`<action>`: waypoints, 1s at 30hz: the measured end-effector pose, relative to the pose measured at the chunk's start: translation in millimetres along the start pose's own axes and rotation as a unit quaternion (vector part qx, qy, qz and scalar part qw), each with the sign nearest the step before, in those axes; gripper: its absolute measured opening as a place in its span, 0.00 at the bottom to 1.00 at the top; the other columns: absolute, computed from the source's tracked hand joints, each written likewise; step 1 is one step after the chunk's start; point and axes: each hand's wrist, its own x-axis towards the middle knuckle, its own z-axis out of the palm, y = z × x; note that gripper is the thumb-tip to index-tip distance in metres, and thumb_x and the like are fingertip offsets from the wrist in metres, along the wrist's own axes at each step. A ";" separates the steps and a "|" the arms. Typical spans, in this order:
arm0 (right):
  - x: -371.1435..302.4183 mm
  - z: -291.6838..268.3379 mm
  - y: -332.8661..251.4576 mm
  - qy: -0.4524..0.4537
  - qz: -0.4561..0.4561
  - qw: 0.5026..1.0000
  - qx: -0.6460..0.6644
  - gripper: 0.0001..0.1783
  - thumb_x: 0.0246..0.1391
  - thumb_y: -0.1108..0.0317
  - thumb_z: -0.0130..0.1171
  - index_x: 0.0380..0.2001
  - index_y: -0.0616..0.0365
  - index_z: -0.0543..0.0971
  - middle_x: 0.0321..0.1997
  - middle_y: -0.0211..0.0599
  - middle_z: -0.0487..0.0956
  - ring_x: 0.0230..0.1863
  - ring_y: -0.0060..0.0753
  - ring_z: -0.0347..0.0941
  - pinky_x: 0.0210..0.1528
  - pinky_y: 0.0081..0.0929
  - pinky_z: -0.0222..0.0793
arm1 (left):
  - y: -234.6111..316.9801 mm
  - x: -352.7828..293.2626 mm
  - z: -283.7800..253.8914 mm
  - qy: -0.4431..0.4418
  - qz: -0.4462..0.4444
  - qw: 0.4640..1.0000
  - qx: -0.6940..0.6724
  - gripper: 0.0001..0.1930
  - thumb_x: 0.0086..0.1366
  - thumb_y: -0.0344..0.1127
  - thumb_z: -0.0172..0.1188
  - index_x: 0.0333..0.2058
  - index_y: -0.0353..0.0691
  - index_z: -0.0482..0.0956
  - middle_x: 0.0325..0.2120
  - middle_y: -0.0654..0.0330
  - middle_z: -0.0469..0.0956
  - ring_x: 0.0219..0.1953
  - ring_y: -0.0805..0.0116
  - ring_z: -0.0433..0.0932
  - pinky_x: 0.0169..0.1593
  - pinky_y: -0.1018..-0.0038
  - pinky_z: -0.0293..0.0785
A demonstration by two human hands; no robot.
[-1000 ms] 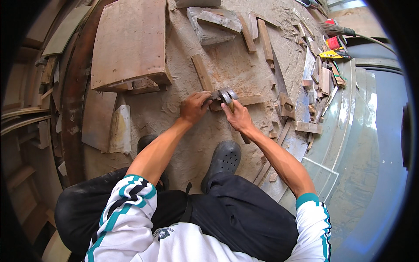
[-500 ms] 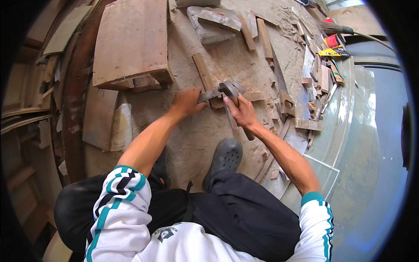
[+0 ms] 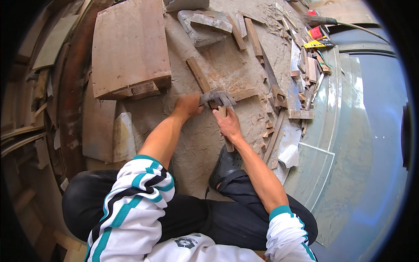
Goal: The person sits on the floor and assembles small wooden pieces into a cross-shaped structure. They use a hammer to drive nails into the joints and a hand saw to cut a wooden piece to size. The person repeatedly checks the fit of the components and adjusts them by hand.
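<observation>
My right hand [image 3: 228, 124] is closed round the wooden handle of a hammer [image 3: 223, 97], whose grey metal head lies just ahead of the fingers. My left hand [image 3: 188, 105] is closed on a flat grey metal piece [image 3: 208, 96] that reaches right to the hammer head. Its exact kind cannot be made out, as the fingers and hammer cover parts of it. Beneath the tools, a narrow wooden strip [image 3: 198, 75] slants toward another wooden piece [image 3: 244, 94] on the dusty ground; the tools hide where they meet.
A large wooden box [image 3: 131, 48] stands at the far left. Beyond the hands lies a broken concrete block [image 3: 205, 29]. A handsaw [image 3: 278, 94] and several wood scraps lie to the right, beside glass sheets [image 3: 349, 131]. My dark clog [image 3: 228, 163] is close below the hammer.
The hammer and my right hand have shifted left and slightly nearer, with the handle turned more upright. My left hand stays on the metal piece. The whole view has shifted a little.
</observation>
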 end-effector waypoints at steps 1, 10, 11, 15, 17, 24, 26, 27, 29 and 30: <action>-1.0 2.2 0.3 0.016 -0.011 1.000 0.007 0.20 0.62 0.54 0.59 0.30 0.62 0.72 0.13 0.28 0.70 0.10 0.23 0.66 0.12 0.26 0.63 | -0.3 -0.9 -1.4 0.000 0.000 1.000 -0.005 0.22 0.58 0.50 0.65 0.42 0.40 0.72 0.33 0.45 0.82 0.39 0.44 0.82 0.43 0.53 0.77; 13.7 4.2 -30.1 0.065 -0.081 0.995 -0.012 0.19 0.58 0.57 0.61 0.43 0.62 0.76 0.35 0.51 0.80 0.38 0.51 0.78 0.42 0.40 0.71 | -8.0 -2.0 2.0 0.006 0.017 1.000 -0.014 0.21 0.58 0.48 0.64 0.41 0.39 0.72 0.32 0.44 0.82 0.38 0.43 0.82 0.42 0.52 0.77; 12.8 6.7 -33.2 0.067 -0.084 0.994 -0.010 0.21 0.57 0.57 0.61 0.45 0.63 0.76 0.39 0.55 0.82 0.43 0.56 0.80 0.45 0.41 0.72 | -7.0 -2.0 0.6 0.006 0.017 1.000 -0.015 0.21 0.58 0.48 0.64 0.41 0.39 0.72 0.32 0.44 0.82 0.38 0.43 0.82 0.42 0.52 0.77; 15.2 10.8 -17.1 0.044 -0.058 0.994 -0.080 0.22 0.57 0.56 0.60 0.45 0.64 0.76 0.35 0.58 0.81 0.42 0.57 0.80 0.44 0.43 0.72 | -3.1 -2.4 -2.8 0.009 0.022 1.000 -0.016 0.22 0.58 0.50 0.65 0.40 0.39 0.72 0.32 0.46 0.82 0.36 0.44 0.83 0.41 0.53 0.78; 16.6 9.0 -15.8 0.027 -0.026 0.994 -0.098 0.23 0.57 0.55 0.60 0.45 0.65 0.76 0.32 0.58 0.81 0.37 0.56 0.80 0.40 0.43 0.73 | 3.1 -3.5 -9.6 0.006 0.029 0.999 -0.012 0.25 0.58 0.51 0.66 0.44 0.39 0.71 0.35 0.47 0.82 0.40 0.46 0.82 0.42 0.54 0.78; 9.5 14.0 -30.7 0.020 0.009 0.998 -0.057 0.25 0.58 0.52 0.60 0.44 0.67 0.76 0.26 0.53 0.80 0.17 0.45 0.77 0.20 0.37 0.72 | -20.8 2.5 18.8 0.256 0.218 0.942 -0.001 0.28 0.56 0.44 0.68 0.55 0.46 0.74 0.53 0.62 0.76 0.56 0.62 0.74 0.50 0.66 0.76; 13.2 13.4 -20.2 0.035 -0.005 0.998 -0.057 0.26 0.58 0.52 0.60 0.45 0.67 0.75 0.25 0.53 0.80 0.15 0.44 0.77 0.19 0.37 0.72 | -16.0 4.5 27.5 0.239 0.227 0.943 -0.036 0.28 0.57 0.41 0.67 0.57 0.47 0.74 0.54 0.64 0.76 0.55 0.61 0.75 0.52 0.65 0.76; 14.0 13.2 -20.2 0.037 -0.010 0.998 -0.056 0.26 0.58 0.52 0.60 0.45 0.67 0.75 0.25 0.53 0.80 0.16 0.44 0.77 0.19 0.37 0.73 | -16.5 5.0 29.6 0.231 0.226 0.945 -0.051 0.28 0.57 0.40 0.67 0.57 0.47 0.73 0.55 0.64 0.75 0.55 0.61 0.75 0.53 0.65 0.76; 10.1 11.5 -23.9 0.049 -0.014 0.997 -0.051 0.25 0.58 0.53 0.60 0.44 0.69 0.74 0.22 0.48 0.77 0.14 0.40 0.74 0.17 0.35 0.71 | -14.2 5.1 29.6 0.210 0.224 0.948 -0.082 0.29 0.58 0.39 0.66 0.58 0.47 0.73 0.56 0.64 0.75 0.56 0.61 0.75 0.54 0.65 0.76; 12.0 10.5 -19.9 0.055 -0.027 0.997 -0.042 0.24 0.59 0.55 0.61 0.44 0.69 0.74 0.18 0.44 0.75 0.12 0.36 0.72 0.15 0.34 0.69 | -11.0 6.2 27.0 0.202 0.223 0.949 -0.090 0.28 0.58 0.38 0.66 0.59 0.47 0.72 0.57 0.64 0.74 0.56 0.61 0.75 0.54 0.65 0.76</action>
